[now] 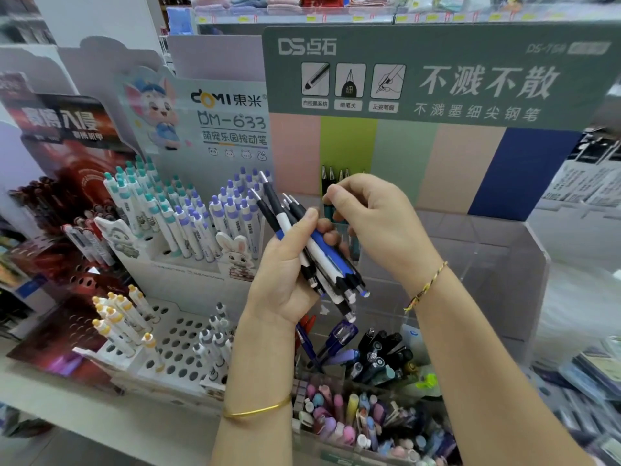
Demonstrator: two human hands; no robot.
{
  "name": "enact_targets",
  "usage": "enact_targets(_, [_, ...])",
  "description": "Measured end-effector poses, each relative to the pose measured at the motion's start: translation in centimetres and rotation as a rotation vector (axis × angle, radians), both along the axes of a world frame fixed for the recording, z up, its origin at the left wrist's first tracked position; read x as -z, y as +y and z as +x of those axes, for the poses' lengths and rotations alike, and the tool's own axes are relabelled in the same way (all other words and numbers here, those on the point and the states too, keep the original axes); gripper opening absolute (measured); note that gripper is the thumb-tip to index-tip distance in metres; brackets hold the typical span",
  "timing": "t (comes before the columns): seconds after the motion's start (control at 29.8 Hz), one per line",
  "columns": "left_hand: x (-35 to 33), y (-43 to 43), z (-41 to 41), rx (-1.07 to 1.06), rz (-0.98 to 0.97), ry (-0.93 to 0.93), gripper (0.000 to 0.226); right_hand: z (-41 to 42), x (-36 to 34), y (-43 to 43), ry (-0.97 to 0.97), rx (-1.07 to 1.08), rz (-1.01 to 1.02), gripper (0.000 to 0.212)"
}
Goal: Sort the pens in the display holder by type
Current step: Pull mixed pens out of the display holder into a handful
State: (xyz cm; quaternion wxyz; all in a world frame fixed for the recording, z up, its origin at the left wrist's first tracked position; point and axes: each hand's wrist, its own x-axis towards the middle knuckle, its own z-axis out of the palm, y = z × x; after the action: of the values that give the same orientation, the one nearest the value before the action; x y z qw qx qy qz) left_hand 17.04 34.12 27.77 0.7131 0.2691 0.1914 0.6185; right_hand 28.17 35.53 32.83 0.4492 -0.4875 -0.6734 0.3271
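on your far left, the white pen stand (188, 334) holds teal- and purple-capped pens upright in its holes. your left hand (289, 274) is clamped around a bundle of pens (319, 257), blue, white and black, tilted before the clear display holder (524, 264). your right hand (373, 216) pinches fingers together at the bundle's upper end. loose mixed pens (363, 408) fill the holder's front compartments below.
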Motion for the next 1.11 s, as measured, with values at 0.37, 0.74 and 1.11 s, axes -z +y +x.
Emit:
enact_targets(0.37, [-2.3, 0.3, 0.8, -0.433, -0.208, 0.146, 0.033, -1.0, 1.7, -2.0, -0.093, -0.146, 0.004, 0.034])
enact_targets(0.74, [-2.7, -0.8, 1.8, -0.537, -0.158, 0.322, 0.042, -3.6, 2.8, -2.0, 0.290, -0.025, 0.079, 0.013])
enact_targets(1.11, [-2.6, -0.7, 1.3, -0.463, -0.104, 0.272, 0.016, -3.5, 2.9, -1.7, 0.190, 0.120, 0.122, 0.021])
